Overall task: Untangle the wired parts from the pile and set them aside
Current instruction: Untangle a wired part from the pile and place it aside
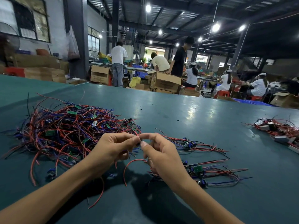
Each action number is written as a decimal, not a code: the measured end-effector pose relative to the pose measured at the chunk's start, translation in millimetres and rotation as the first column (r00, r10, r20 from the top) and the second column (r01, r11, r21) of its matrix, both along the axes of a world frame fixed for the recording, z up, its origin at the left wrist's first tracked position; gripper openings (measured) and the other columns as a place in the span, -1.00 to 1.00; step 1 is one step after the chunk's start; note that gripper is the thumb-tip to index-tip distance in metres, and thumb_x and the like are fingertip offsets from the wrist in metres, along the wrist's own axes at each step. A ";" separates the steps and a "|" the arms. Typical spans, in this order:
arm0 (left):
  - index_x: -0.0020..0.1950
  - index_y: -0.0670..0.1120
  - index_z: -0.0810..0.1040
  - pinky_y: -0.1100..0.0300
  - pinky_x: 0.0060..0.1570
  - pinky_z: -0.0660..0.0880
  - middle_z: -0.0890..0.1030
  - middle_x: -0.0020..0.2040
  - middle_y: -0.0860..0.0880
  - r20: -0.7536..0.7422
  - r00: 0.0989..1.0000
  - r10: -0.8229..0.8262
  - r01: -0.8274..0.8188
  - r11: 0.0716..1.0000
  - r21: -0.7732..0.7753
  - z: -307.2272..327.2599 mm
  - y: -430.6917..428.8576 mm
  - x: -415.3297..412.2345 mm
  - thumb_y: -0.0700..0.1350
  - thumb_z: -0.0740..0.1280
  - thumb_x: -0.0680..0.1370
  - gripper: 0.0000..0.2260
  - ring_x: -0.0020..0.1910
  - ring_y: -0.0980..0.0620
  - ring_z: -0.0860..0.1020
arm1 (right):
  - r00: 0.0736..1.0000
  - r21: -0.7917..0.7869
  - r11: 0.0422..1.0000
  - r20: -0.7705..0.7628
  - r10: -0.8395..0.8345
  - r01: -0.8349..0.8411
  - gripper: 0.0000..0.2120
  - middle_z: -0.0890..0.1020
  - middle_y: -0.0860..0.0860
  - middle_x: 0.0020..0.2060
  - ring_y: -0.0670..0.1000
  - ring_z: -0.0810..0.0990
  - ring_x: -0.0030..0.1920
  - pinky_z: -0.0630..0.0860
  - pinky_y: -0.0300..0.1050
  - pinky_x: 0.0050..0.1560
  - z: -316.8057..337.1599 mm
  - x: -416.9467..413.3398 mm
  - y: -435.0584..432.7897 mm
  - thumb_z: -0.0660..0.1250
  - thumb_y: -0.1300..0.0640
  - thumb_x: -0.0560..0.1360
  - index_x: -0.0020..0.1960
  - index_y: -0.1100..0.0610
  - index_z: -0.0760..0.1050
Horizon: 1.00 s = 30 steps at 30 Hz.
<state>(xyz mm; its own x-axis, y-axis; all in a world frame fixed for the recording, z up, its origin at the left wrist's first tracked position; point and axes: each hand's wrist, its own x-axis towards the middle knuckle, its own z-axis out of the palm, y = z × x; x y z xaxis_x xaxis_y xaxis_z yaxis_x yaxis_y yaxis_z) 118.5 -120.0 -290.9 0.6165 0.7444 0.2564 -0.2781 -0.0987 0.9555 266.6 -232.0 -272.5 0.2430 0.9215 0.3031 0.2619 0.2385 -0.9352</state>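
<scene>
Near the worktop's (210, 207) front edge, the left hand (113, 148) and right hand (159, 153) are meeting fingertip to fingertip. Both are pinching one small dark wired part (138, 143), which is mostly hidden between them. Untangled wired parts (208, 171) are lying just right of the hands. The tangled pile (64, 133) is sitting left, partly behind the left hand. At the right edge, another wired heap (278, 131) is running out of view.

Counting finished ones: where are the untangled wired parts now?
In the head view the untangled wired parts lie on the green table just right of the right hand, opposite the tangled pile at left.
</scene>
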 end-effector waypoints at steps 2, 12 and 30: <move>-0.01 -0.16 0.74 0.29 -0.41 0.36 0.59 -0.29 -0.12 0.013 1.000 -0.017 0.016 0.999 0.032 1.4 -2.5 0.8 0.09 0.58 0.36 -0.63 -0.37 0.11 0.45 | 0.984 -0.088 0.996 -0.180 0.004 -0.020 -0.89 0.53 -0.02 -0.41 -0.08 0.34 -0.53 0.21 -0.28 -0.56 3.5 3.6 1.8 0.33 0.14 0.63 0.09 0.16 0.56; -0.11 -0.14 0.74 0.33 -0.40 0.41 0.63 -0.29 -0.04 0.023 0.995 0.095 -0.094 0.995 -0.024 9.3 -1.0 1.5 0.02 0.48 0.39 -0.76 -0.38 0.14 0.45 | 0.988 -0.201 0.968 -0.021 0.152 -0.153 -0.74 0.46 0.02 -0.46 -0.04 0.34 -0.55 0.23 -0.29 -0.59 12.5 14.8 -3.7 0.34 0.07 0.63 -0.16 0.19 0.64; 0.01 -0.21 0.67 0.33 -0.43 0.41 0.66 -0.14 -0.10 0.220 0.946 0.240 -0.149 0.921 -0.360 21.0 22.0 -15.1 -0.13 0.48 0.45 -0.80 -0.30 0.12 0.53 | 0.940 0.160 0.984 0.342 0.015 -0.074 -0.34 0.48 0.10 -0.63 -0.07 0.39 -0.61 0.28 -0.20 -0.51 3.3 16.0 -11.9 0.31 -0.31 0.54 -0.46 0.21 0.54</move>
<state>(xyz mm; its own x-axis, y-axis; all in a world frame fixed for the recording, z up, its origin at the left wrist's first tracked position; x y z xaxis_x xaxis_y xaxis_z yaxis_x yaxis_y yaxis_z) 103.4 -98.1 -269.8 0.3977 0.9121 0.0998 -0.5243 0.1366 0.8405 282.5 -244.0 -269.2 0.0586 0.8575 0.5112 0.5405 0.4033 -0.7384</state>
